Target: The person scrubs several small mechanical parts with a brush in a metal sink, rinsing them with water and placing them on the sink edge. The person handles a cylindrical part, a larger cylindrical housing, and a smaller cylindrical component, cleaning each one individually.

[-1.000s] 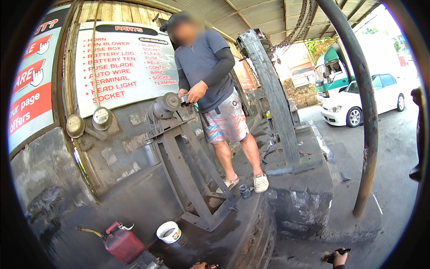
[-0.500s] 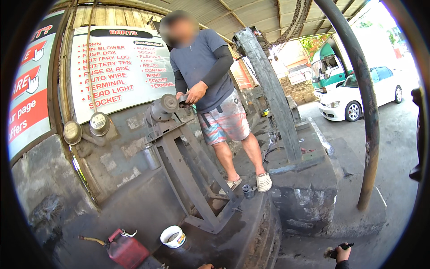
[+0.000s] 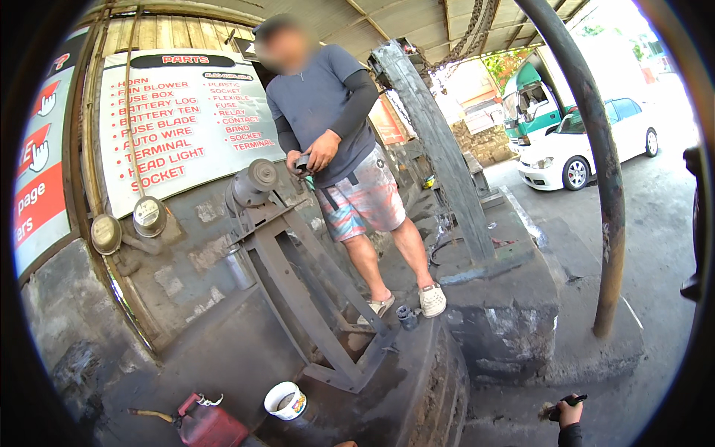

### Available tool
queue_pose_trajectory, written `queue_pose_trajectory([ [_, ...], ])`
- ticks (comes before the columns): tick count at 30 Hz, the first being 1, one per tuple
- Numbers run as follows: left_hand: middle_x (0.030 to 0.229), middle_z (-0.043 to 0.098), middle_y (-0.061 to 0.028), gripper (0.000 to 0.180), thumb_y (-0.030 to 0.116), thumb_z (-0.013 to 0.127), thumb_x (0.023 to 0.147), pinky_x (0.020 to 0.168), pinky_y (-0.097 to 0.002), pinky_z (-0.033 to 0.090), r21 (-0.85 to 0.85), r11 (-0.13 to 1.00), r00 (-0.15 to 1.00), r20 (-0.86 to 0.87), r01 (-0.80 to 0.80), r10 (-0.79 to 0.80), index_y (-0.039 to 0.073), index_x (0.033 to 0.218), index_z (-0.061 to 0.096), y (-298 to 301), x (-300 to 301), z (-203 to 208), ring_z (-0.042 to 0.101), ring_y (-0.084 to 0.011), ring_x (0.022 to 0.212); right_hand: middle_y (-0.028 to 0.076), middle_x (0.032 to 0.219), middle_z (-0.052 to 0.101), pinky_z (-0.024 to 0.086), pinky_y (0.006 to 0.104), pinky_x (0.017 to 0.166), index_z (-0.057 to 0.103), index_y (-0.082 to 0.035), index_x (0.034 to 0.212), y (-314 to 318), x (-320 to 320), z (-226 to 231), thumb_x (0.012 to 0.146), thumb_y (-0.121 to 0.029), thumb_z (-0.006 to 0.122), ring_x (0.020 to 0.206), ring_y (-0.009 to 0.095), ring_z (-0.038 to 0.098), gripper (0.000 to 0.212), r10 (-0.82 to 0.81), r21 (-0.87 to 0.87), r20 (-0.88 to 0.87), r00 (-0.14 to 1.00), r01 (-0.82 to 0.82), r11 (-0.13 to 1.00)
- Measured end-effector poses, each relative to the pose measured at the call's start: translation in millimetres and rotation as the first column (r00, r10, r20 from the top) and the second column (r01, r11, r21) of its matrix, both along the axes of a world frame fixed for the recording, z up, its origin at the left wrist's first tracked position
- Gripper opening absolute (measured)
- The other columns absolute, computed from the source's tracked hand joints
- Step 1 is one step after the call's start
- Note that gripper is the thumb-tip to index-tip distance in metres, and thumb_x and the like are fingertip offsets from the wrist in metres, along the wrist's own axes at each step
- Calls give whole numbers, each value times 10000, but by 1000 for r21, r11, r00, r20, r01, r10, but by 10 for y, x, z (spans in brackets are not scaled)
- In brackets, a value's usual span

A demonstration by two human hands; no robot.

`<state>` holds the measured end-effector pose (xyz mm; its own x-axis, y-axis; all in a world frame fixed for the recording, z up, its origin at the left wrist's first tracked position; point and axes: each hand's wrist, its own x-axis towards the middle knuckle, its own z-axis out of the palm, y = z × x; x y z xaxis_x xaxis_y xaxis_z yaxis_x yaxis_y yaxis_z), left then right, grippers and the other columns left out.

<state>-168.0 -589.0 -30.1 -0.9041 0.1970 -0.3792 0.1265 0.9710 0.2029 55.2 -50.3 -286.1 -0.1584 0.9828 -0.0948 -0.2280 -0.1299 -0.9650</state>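
My right hand (image 3: 570, 412) is low at the right, fingers closed around what looks like a small brush (image 3: 550, 410) with a dark handle and tan bristles. Only a sliver of skin, likely my left hand (image 3: 345, 444), shows at the bottom edge; its fingers are hidden. Nearest to it stands a white tub (image 3: 285, 401) with a coloured label. Further left lies a red jerrycan (image 3: 212, 428) with a yellowish spout.
A co-worker (image 3: 320, 112) stands ahead, holding a dark round part (image 3: 301, 165) beside a wheel machine (image 3: 257, 181) on a steel stand (image 3: 287, 287). A small dark metal part (image 3: 407, 317) sits by their shoes. A slanted post (image 3: 607, 186) and a white car (image 3: 588, 145) are at right.
The co-worker's hands and the round part have drawn away from the machine's wheel. The whole view has shifted slightly. My right hand still grips the brush, a little higher in the picture.
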Motion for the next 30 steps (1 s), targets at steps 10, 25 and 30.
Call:
queue_pose_trajectory([
  [10,1014,671,-208,637,643,632,762,854,-431,477,-11,1000,1000,-10,-19,19,56,1001,689,-18,-14,-47,633,-353,986,38,755,543,489,317,632,514,-20,828,-215,164,915,670,49,598,683,174,564,192,171,-20,46,984,-171,985],
  [25,1047,653,-205,627,638,632,757,872,-433,469,-20,1000,999,-27,-22,21,81,1041,673,-2,-32,-96,617,-355,1014,36,749,535,483,319,608,512,-25,838,-206,343,892,682,59,584,663,170,554,191,155,-13,53,986,-155,988],
  [30,1058,647,-204,624,637,631,756,877,-433,466,-22,1000,999,-35,-18,17,89,1054,667,6,-41,-130,611,-356,1023,35,762,538,483,314,614,517,-28,862,-233,394,860,686,65,583,671,164,555,210,183,-16,77,980,-182,983],
])
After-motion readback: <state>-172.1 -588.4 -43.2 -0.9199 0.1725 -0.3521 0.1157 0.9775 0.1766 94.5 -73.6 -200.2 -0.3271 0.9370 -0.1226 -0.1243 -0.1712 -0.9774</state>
